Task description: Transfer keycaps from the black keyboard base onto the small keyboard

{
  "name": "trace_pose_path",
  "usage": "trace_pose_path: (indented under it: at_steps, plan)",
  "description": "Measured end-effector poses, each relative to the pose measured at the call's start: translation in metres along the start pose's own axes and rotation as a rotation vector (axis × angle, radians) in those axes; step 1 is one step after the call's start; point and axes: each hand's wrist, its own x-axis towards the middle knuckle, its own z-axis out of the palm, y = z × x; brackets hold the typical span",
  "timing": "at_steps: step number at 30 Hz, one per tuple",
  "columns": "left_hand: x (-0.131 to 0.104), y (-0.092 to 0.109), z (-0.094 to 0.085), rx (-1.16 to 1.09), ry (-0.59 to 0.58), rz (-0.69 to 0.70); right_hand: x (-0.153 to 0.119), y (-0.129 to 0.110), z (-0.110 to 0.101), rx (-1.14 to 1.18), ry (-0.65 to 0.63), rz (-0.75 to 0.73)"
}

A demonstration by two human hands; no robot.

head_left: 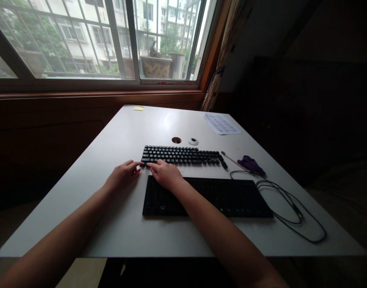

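Observation:
Rows of dark keycaps (177, 155) lie on the white table. My left hand (123, 174) is at the rows' front left corner, its index fingertip touching a keycap there and its thumb apart below. Just right of it, my right hand (166, 172) reaches over the keyboard's back left corner, index finger stretched out to a neighbouring keycap in the front row. Neither hand shows anything gripped. The black keyboard (225, 198) lies nearer me, partly covered by my right forearm; its surface is too dark to make out in detail.
A coiled black cable (313, 241), a purple cloth (251, 164) and a thin stick-like tool (231, 159) lie at the right. Printed sheets (221, 124) are at the back right, a yellow note (138, 108) at the back left. A round hole (176, 140) and white ring (193, 141) sit behind the keycaps.

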Motion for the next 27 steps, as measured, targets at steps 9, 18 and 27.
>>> trace_pose_path:
  at_steps: [9,18,27]
  plan:
    - [-0.0002,0.0021,-0.0004,0.036,-0.011,0.000,-0.0007,-0.0013,-0.0017,0.002,0.008,0.032]
    - [-0.0003,0.0017,0.0042,0.076,-0.004,0.003,-0.0002,-0.0018,-0.0025,-0.001,-0.006,0.023]
    - [0.0000,0.0052,0.0014,0.081,-0.010,0.005,-0.0004,-0.0025,-0.0024,0.005,-0.005,0.021]
